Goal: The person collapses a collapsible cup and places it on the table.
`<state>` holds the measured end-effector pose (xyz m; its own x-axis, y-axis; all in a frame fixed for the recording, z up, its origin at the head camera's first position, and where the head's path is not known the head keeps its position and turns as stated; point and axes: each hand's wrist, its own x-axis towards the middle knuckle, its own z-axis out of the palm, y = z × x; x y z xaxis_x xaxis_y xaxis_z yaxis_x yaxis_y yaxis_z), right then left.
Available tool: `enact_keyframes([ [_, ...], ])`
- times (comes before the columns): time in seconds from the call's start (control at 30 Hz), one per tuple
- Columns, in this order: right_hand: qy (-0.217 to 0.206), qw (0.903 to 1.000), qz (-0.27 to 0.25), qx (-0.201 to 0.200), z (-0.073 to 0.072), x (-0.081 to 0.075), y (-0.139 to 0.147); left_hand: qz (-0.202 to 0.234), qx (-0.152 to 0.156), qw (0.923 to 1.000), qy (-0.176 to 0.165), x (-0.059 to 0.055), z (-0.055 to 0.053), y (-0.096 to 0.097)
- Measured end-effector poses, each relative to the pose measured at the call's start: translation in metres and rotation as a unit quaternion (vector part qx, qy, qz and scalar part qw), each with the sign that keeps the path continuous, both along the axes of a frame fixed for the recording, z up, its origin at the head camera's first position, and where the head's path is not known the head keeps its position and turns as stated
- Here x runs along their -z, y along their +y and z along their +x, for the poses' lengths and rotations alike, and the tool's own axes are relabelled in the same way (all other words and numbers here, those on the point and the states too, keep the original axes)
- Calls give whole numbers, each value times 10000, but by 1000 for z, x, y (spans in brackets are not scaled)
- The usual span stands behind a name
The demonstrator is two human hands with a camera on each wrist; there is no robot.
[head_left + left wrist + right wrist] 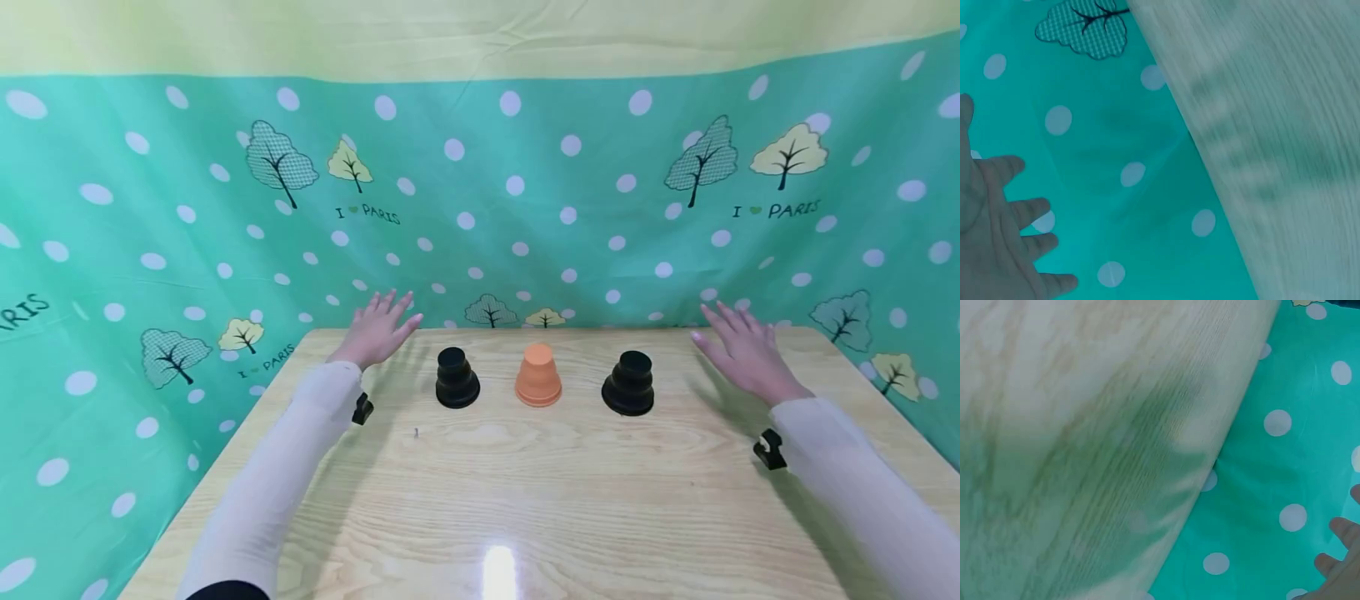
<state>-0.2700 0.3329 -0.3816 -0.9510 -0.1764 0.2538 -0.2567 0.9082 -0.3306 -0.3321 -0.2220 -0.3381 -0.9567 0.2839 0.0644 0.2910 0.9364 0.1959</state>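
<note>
Three stepped, cup-like pieces stand in a row on the wooden table, narrow end up: a black one (457,379) on the left, an orange one (538,377) in the middle and another black one (630,385) on the right. My left hand (377,332) is held out to the left of the row, fingers spread, holding nothing. To the right of the row, my right hand (746,354) is likewise spread and holds nothing. Both hands appear raised over the table, with shadows below. In the wrist views, the left palm (991,237) and some right fingers (1341,550) show.
A light wood-grain table (562,492) spreads beneath the arms. Behind it and along its sides hangs a green curtain (517,208) with white dots and printed trees. Black wrist-worn devices sit at the left cuff (363,409) and right cuff (770,450).
</note>
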Motion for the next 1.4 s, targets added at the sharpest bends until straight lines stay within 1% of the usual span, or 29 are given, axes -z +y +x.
enact_keyframes([
  [0.1,62,9999,-91,-29,2,1,1,120,122,9998,57,3,2,2],
  [0.2,124,9994,-280,-170,5,2,1,231,257,9993,121,6,4,5],
  [0.27,173,9986,-400,-284,7,1,-1,407,369,9984,138,7,5,7],
  [0.37,229,9972,-547,-456,10,0,-4,747,469,9961,66,7,9,10],
  [0.47,282,9959,-655,-559,12,-2,-7,1138,498,9922,-67,7,12,13],
  [0.57,322,9944,-763,-659,15,-2,-11,1434,552,9880,-177,9,15,17],
  [0.67,359,9925,-892,-758,19,-3,-15,1798,653,9810,-315,11,16,21],
  [0.77,373,9907,-1001,-842,23,-5,-19,2199,654,9720,-517,15,18,24],
  [0.87,356,9887,-1138,-909,27,-8,-24,2593,553,9612,-764,20,19,25],
  [1.03,370,9840,-1373,-1070,35,-12,-33,3284,468,9359,-1189,29,23,29],
  [1.1,430,9819,-1419,-1182,38,-12,-37,3486,453,9267,-1332,32,25,31],
  [1.23,529,9777,-1533,-1331,43,-11,-44,3776,542,9134,-1418,38,27,32],
  [1.3,574,9751,-1604,-1422,45,-11,-48,3907,599,9081,-1385,42,28,33],
  [1.37,611,9724,-1664,-1516,46,-10,-52,4068,660,9011,-1348,45,28,35],
  [1.4,619,9712,-1689,-1563,47,-10,-53,4106,672,8996,-1326,48,28,36],
])
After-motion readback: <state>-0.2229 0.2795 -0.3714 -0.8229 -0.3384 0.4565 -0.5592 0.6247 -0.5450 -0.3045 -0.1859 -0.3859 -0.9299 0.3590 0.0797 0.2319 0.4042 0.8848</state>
